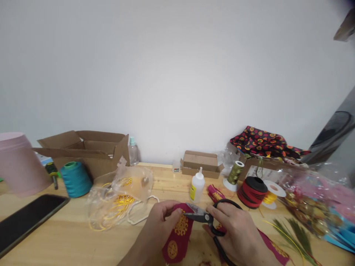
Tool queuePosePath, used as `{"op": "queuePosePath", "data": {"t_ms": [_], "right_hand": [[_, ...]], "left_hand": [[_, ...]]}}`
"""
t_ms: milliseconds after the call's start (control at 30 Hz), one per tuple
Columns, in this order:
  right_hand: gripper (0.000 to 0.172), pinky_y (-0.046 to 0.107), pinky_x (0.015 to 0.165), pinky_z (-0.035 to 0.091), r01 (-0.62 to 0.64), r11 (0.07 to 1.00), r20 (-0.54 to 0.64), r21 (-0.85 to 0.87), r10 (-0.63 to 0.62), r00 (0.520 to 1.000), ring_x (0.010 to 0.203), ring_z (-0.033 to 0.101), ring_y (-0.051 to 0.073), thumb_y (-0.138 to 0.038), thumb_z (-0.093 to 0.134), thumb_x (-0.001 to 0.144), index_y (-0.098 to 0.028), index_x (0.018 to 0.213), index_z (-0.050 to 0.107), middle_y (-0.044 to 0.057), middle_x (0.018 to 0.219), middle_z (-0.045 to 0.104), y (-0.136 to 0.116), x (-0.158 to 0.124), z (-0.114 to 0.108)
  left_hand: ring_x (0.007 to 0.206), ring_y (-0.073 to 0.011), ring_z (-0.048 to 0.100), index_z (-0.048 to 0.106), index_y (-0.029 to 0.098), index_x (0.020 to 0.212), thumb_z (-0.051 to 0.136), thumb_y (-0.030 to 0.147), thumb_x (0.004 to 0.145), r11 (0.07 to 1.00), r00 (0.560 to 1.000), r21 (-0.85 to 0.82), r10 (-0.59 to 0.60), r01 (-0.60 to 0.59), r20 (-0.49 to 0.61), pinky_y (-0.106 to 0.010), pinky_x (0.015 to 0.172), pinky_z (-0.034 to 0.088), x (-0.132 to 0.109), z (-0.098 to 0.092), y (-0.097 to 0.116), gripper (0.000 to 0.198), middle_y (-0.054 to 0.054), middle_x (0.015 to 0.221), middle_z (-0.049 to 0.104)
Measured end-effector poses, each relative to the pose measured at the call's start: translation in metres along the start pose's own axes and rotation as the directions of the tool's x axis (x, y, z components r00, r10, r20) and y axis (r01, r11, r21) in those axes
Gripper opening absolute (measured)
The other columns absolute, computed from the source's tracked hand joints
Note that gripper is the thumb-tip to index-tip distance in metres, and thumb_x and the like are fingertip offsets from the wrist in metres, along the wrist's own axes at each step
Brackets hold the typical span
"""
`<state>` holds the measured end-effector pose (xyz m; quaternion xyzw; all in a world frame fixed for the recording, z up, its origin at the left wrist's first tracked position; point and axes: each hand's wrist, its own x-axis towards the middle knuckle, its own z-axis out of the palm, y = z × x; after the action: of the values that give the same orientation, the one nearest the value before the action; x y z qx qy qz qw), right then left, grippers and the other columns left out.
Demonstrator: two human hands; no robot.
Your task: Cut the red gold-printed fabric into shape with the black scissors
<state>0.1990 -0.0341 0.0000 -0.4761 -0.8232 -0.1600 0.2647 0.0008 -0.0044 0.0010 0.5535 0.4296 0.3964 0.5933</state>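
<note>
My left hand (pixel 163 223) pinches the upper edge of a dark red fabric piece (pixel 177 236) with gold embroidered patterns. In my right hand (pixel 235 227) is a pair of black-handled scissors (pixel 205 217), its blades parted and lying at the top edge of the fabric, close to my left thumb. Whether the blades have the cloth between them I cannot tell. A rolled piece of similar red fabric (pixel 215 193) lies behind the scissors, and a red strip (pixel 273 247) runs out to the right from under my right hand. Just beyond the fabric stands a white glue bottle (pixel 197 187).
At left are a phone (pixel 30 218), a pink bin (pixel 23 166), a teal thread cone (pixel 75 180), an open cardboard box (pixel 91 159) and a plastic bag of yellow cord (pixel 122 199). Right of centre stand a red cord spool (pixel 252 193), a green-gold thread spool (pixel 235 173) and plastic-wrapped trinkets (pixel 313 210).
</note>
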Motion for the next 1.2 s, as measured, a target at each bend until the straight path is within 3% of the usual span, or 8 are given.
{"op": "queuePosePath", "data": {"t_ms": [1200], "right_hand": [[0.009, 0.025, 0.045, 0.028, 0.052, 0.998, -0.036, -0.033, -0.054, 0.998, 0.05, 0.052, 0.016, -0.022, 0.058, 0.069, -0.021, 0.078, 0.059, 0.0, 0.059, 0.059, 0.0032, 0.0006, -0.0004]], "left_hand": [[0.051, -0.0125, 0.057, 0.07, 0.013, 0.071, 0.06, 0.024, 0.065, 0.989, 0.995, -0.122, -0.085, 0.079, -0.048, -0.021, 0.047, 0.038, 0.0021, -0.0019, -0.0004, 0.016, -0.001, 0.059, 0.071]]}}
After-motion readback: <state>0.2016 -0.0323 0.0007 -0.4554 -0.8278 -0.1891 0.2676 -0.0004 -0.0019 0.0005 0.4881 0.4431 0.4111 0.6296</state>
